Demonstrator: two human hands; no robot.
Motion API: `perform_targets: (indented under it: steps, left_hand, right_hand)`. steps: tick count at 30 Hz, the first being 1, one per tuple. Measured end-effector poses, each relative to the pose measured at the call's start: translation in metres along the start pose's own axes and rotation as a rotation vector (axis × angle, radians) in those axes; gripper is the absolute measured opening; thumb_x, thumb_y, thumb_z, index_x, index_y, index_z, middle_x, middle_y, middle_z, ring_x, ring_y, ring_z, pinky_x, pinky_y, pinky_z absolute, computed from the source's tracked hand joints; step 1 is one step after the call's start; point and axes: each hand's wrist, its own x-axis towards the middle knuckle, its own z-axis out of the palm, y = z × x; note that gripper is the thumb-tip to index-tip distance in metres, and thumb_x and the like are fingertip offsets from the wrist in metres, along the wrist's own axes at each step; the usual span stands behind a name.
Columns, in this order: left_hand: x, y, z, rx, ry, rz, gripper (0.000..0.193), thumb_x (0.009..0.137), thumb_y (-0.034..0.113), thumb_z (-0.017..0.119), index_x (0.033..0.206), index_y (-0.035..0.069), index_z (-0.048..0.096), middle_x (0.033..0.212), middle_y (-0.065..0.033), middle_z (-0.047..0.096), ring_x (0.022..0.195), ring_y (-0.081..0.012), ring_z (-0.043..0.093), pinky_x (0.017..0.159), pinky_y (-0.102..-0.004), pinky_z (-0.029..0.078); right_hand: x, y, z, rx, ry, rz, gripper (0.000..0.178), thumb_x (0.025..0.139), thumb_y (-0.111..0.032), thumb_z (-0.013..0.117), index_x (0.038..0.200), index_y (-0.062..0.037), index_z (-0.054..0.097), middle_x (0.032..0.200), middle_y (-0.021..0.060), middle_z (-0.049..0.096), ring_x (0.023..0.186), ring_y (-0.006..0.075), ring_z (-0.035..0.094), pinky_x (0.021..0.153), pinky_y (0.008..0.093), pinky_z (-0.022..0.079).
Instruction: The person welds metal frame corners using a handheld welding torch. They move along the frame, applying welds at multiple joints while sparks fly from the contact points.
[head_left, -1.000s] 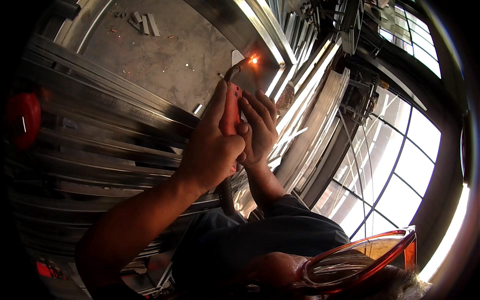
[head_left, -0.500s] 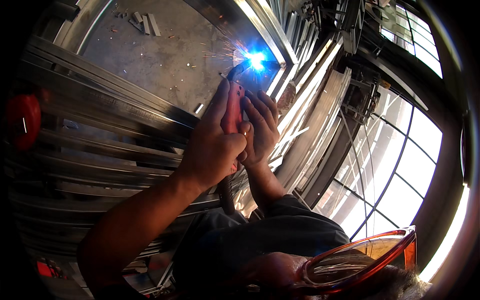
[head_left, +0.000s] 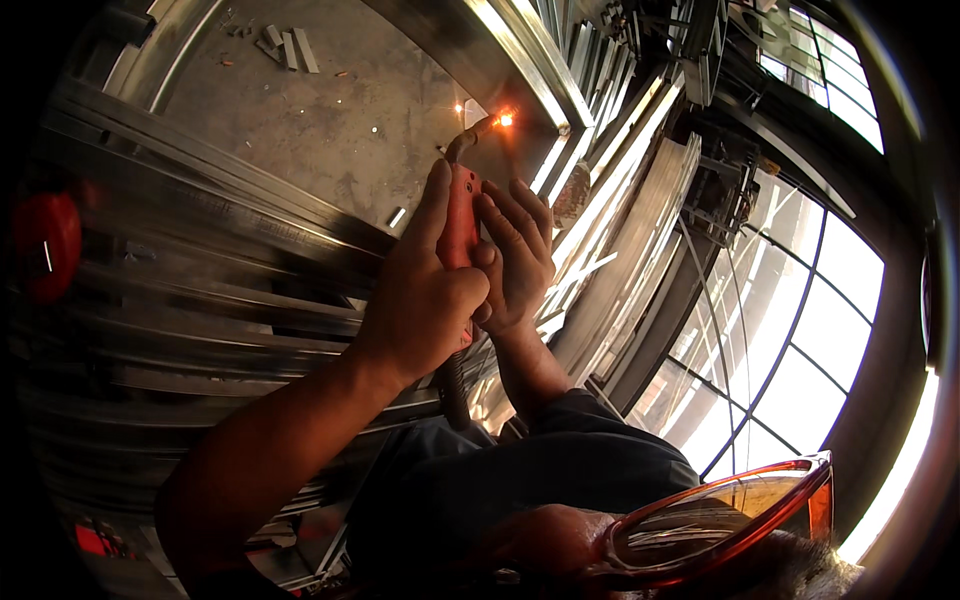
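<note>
A red-handled welding torch (head_left: 460,222) is held between my two hands, its dark bent neck pointing up and to the right. My left hand (head_left: 425,290) wraps round the handle from the left, index finger stretched along it. From the right, my right hand (head_left: 520,245) grips and steadies the same handle, its fingers pressed together on its side. At the torch's tip a small orange spot (head_left: 506,119) glows against the inner side of a metal frame (head_left: 515,80), near its corner. A dark ribbed cable (head_left: 453,395) leaves the handle below my hands.
Long metal profiles (head_left: 200,190) lie across the left, and more stand stacked on the right (head_left: 640,230). Small offcuts (head_left: 290,48) lie on the grey surface inside the frame. A red rounded object (head_left: 47,245) sits at the far left. Orange-rimmed glasses (head_left: 730,520) show at lower right.
The bright blue-white arc and its spray of sparks have gone out, leaving an orange glow and a little haze. My hands and the torch have barely shifted.
</note>
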Motion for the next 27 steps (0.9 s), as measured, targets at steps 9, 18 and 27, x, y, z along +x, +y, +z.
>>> perform_targets:
  steps: [9, 18, 27]
  left_hand:
    - [-0.025, 0.02, -0.006, -0.011, 0.0, 0.006, 0.105, 0.079, -0.001, 0.051, 0.17, 0.009, 0.002, 0.098, -0.0081, 0.058, 0.068, -0.0164, 0.061, 0.057, -0.0314, 0.055]
    - [-0.023, 0.019, -0.006, 0.009, -0.012, 0.034, 0.106, 0.08, -0.001, 0.052, 0.171, 0.011, -0.001, 0.099, -0.0078, 0.058, 0.068, -0.016, 0.06, 0.054, -0.0315, 0.055]
    - [-0.011, 0.009, -0.004, 0.037, 0.007, 0.012, 0.106, 0.079, -0.002, 0.051, 0.171, 0.011, -0.001, 0.099, -0.008, 0.058, 0.069, -0.0156, 0.061, 0.059, -0.0307, 0.055]
  right_hand:
    - [0.005, -0.031, 0.001, 0.044, 0.023, 0.013, 0.041, 0.1, -0.029, 0.061, 0.126, -0.0001, 0.073, 0.129, 0.0204, 0.071, 0.13, 0.0446, 0.057, 0.115, 0.0595, 0.036]
    - [0.004, -0.029, 0.001, 0.022, 0.018, 0.02, 0.041, 0.099, -0.029, 0.062, 0.126, 0.0, 0.073, 0.129, 0.0199, 0.071, 0.131, 0.0446, 0.057, 0.115, 0.0595, 0.036]
    - [0.004, -0.018, 0.001, 0.031, 0.022, 0.025, 0.04, 0.101, -0.029, 0.061, 0.127, -0.0004, 0.073, 0.13, 0.0197, 0.071, 0.131, 0.0445, 0.057, 0.115, 0.0593, 0.036]
